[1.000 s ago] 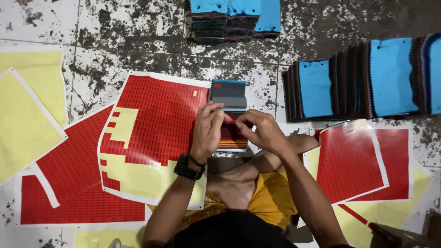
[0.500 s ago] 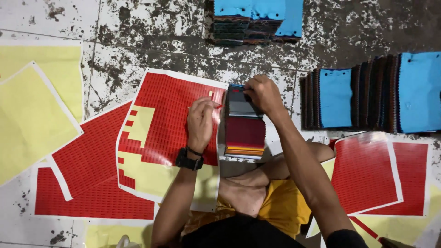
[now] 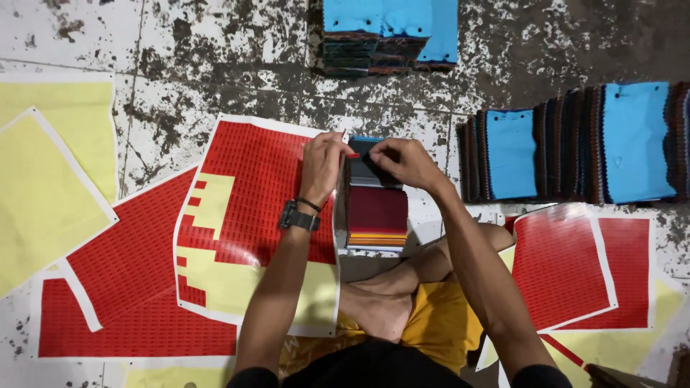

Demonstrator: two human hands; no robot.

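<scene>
— Both hands' grip first: the left hand pinches the near-left top edge of the swatch book, fingers curled shut on it; the right hand presses thumb and fingertips closed on a dark swatch at the book's top.

— Where does the book lie?

— On the floor, dead centre, just at 12 o'clock from the person's crossed legs, its maroon page up and coloured edges showing at 6 o'clock. A watch sits on the left wrist.

— And beside it?

— At 9 o'clock, touching the book's left side, a red sticker sheet with yellow peeled patches. More red sheets lie at 8 o'clock, and yellow sheets farther out at 9 to 10. Another red sheet lies at 4 o'clock.

— Farther off?

— At 2 o'clock, a row of swatch books standing on edge, blue fabric faces showing. At 12, well apart, a stack topped with blue fabric.
</scene>
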